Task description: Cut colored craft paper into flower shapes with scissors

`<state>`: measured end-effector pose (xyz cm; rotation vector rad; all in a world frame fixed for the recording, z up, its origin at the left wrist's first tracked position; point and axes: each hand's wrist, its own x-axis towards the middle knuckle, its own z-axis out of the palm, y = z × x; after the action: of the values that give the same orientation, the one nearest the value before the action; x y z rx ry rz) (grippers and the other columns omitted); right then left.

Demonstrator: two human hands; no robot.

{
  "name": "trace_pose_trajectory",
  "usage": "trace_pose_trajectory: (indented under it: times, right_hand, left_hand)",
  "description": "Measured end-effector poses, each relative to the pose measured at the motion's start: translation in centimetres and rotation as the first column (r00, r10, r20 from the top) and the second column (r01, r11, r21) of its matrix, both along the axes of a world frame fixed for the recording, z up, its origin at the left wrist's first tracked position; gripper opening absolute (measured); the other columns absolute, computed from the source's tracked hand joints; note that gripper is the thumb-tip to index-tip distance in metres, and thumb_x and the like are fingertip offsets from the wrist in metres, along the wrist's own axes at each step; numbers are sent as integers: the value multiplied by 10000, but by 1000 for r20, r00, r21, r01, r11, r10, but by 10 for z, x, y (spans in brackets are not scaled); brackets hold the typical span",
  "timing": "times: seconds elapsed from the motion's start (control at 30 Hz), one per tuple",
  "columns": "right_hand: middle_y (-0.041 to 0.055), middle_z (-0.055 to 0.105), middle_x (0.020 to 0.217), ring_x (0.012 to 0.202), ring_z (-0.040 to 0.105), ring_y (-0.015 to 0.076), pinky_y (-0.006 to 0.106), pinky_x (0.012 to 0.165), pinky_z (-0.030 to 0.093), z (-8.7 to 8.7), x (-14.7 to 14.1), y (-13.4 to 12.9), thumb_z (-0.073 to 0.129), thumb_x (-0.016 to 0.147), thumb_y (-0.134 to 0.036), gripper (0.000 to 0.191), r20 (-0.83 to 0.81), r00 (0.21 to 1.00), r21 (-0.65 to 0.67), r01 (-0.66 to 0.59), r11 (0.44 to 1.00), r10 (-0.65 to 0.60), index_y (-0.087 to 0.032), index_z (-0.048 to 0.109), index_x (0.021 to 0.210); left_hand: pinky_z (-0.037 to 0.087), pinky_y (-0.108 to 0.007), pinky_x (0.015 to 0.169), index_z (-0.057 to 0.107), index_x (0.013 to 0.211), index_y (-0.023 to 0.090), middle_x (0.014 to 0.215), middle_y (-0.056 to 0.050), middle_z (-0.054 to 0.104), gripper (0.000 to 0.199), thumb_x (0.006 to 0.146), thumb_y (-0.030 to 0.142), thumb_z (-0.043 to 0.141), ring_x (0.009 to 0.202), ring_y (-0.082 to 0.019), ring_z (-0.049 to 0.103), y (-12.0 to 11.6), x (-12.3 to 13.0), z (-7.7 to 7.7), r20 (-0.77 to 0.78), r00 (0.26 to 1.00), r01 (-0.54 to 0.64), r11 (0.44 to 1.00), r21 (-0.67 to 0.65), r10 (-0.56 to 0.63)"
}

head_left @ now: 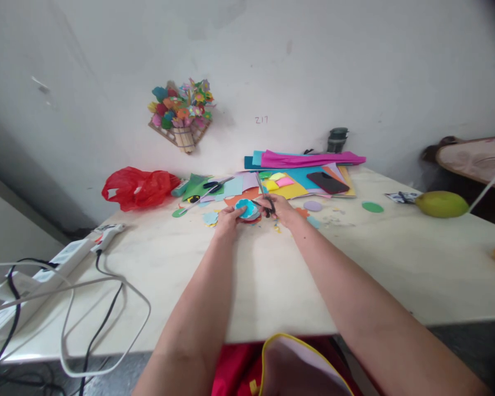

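A blue paper piece with a scalloped edge (245, 209) is pinched in my left hand (230, 218), its thumb lying on top. My right hand (281, 210) is closed around a pair of dark-handled scissors (268, 204), just to the right of the blue piece. Red and pale paper pieces show under the blue one, partly hidden. Small cut scraps (278, 227) lie on the table below my right hand. Beside it are an orange paper piece and a lilac paper oval (312, 205).
Coloured sheets, a dark phone (327, 182) and a second pair of scissors (215, 186) lie behind the hands. A red plastic bag (138, 188) is at the back left. Power strips (61, 264) and cables occupy the left; a green-yellow fruit (442, 204) sits right.
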<state>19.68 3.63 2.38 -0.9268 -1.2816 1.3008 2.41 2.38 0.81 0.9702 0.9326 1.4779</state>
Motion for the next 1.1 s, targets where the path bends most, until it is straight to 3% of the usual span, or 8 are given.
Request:
trace_pose_trajectory:
  times: [0.13,0.4,0.5,0.7,0.9,1.1]
  right_hand:
    - [8,614,540,419,526,86,166,318,226,0,6,-1,818,602,-412,357,125,982,41,-147,988,141,-148,610,723]
    - [47,677,617,438,547,95,174,316,249,-5,17,5,776,671,-449,337,273,919,37,-305,952,284,-143,638,701]
    - [22,656,581,432,538,98,176,330,251,-6,18,6,792,653,-414,317,237,942,39,-255,966,239,-151,642,745]
    - [-46,613,578,486,557,96,182,441,368,-3,11,6,868,494,-251,432,59,995,25,-88,996,86,-168,618,836]
    - [-42,634,621,554,577,111,216,519,457,5,0,0,809,507,-134,362,52,993,70,-111,991,108,-179,611,808]
    - [-58,609,595,532,536,105,207,491,411,5,-8,-1,732,501,-73,362,83,991,65,-107,992,101,-178,600,821]
  left_hand:
    - [538,-339,739,670,615,137,642,-38,685,346,411,299,897,640,-185,655,-2,-1,1,-11,998,59,998,-9,-59]
    - [541,-336,721,690,630,136,657,-52,703,336,417,292,897,633,-193,661,-3,-2,2,-28,996,90,996,-26,-90]
    - [543,-357,747,699,655,135,686,-68,714,332,438,294,894,684,-222,682,-3,-4,2,-44,992,113,993,-40,-115]
    - [551,-380,735,674,602,147,695,-84,721,318,440,305,898,684,-243,689,-1,-5,-2,-73,980,184,982,-48,-187]
    - [536,-336,688,702,635,118,676,-93,715,329,435,286,901,632,-212,672,1,-6,-6,-147,950,270,962,-50,-275]
    - [521,-308,643,690,615,111,641,-89,703,345,409,285,905,600,-197,659,1,-4,-6,-162,945,279,959,-55,-285]
